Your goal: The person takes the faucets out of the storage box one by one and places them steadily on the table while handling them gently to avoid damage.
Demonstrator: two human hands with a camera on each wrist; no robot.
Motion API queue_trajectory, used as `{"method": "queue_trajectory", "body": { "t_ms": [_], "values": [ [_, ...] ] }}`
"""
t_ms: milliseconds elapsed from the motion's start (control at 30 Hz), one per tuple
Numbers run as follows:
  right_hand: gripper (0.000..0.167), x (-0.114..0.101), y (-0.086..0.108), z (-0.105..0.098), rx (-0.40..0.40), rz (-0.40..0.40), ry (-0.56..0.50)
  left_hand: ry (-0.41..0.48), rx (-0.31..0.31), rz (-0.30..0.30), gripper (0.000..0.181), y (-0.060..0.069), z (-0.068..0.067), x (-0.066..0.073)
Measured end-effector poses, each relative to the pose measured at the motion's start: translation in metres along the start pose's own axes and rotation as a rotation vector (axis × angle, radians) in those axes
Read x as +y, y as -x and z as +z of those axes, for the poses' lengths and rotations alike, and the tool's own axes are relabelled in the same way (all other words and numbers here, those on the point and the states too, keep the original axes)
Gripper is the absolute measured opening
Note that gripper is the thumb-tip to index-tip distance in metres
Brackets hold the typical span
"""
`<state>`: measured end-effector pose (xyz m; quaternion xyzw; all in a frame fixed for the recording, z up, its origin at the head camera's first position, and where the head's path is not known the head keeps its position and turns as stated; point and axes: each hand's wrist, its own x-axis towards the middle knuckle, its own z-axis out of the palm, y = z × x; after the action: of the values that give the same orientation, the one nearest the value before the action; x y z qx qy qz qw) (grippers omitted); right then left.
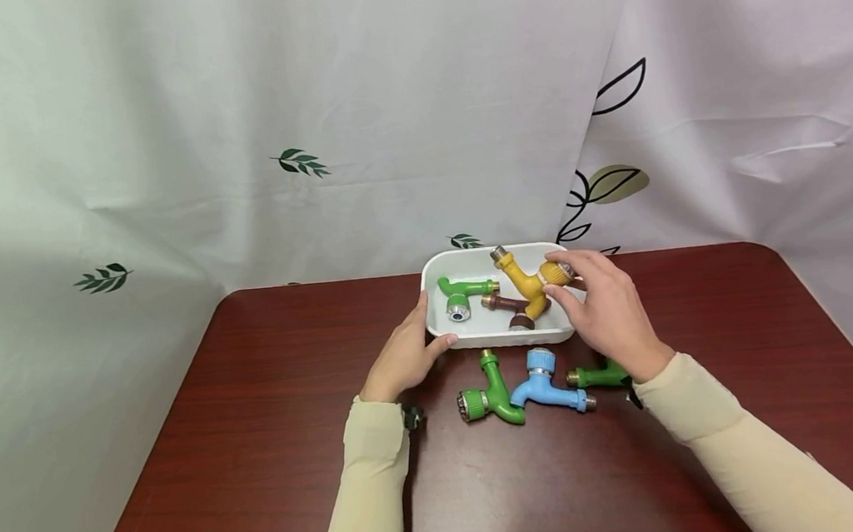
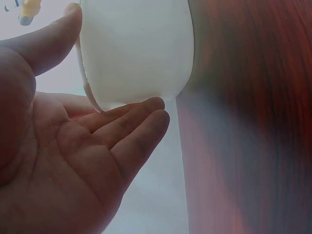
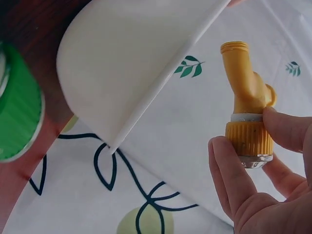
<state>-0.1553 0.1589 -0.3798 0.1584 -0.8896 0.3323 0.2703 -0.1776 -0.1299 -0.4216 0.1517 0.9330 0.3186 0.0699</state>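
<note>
White tray [image 1: 507, 340] on a dark red table [image 1: 272, 412], with a yellow tap [image 1: 524, 282] held over its right half. The right hand [image 1: 610, 306] pinches this tap by its ribbed knob between thumb and fingertips; the left hand [image 1: 402, 360] holds the tray's near left corner, thumb at the near side, fingers along the end wall.

Possible faults: because the grip lies on the knob alone, the knob could turn or slip and let the heavier-looking body swing or drop. The threaded end, pointing toward the far rim, could knock that rim if lowered at this slant. A slackened left hand could let the tray slide.

Surroundings: inside the tray, a green tap [image 1: 466, 289] lies at the left and a brown tap [image 1: 508, 303] nearer the middle. The brown tap stands most in the way, directly below the yellow spout in the head view; whether they touch cannot be told. In front of the tray lie a second green tap [image 1: 497, 392], a blue tap [image 1: 545, 389] and, partly hidden by the right wrist, a dark green tap [image 1: 599, 376]. A patterned cloth [image 1: 383, 94] hangs behind.
</note>
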Motion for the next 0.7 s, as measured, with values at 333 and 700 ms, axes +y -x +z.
{"method": "queue_trajectory", "body": {
  "t_ms": [333, 700],
  "values": [
    [0.041, 0.014, 0.003, -0.015, -0.039, 0.115, -0.039, 0.000, 0.002, 0.011, 0.090, 0.001, 0.000, 0.000],
    [0.038, 0.025, 0.003, -0.028, -0.047, 0.200, -0.045, 0.007, 0.007, 0.020, 0.090, 0.001, 0.000, 0.000]
  ]
}}
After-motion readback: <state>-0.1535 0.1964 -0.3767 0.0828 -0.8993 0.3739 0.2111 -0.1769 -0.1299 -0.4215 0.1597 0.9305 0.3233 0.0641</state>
